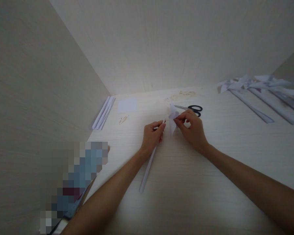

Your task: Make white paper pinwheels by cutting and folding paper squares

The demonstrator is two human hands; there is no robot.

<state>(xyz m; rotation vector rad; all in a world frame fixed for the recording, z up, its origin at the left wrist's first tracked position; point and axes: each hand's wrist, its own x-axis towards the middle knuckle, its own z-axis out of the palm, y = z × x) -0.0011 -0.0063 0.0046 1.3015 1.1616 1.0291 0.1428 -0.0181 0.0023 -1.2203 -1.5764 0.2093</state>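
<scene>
My left hand is closed around the upper end of a rolled white paper stick, which slants down toward me. Pinched at its middle by my right hand, a folded white paper pinwheel faces the stick edge-on. A thin, pale piece bridges the short gap between the stick's top and the pinwheel; its kind is too small to make out. Just behind my right hand lies a pair of scissors with black handles.
Several finished paper pinwheels on sticks lie at the right. Rolled paper sticks rest at the left, beside a square paper sheet and small thin pale pieces. A tan stringy bunch lies near the back wall.
</scene>
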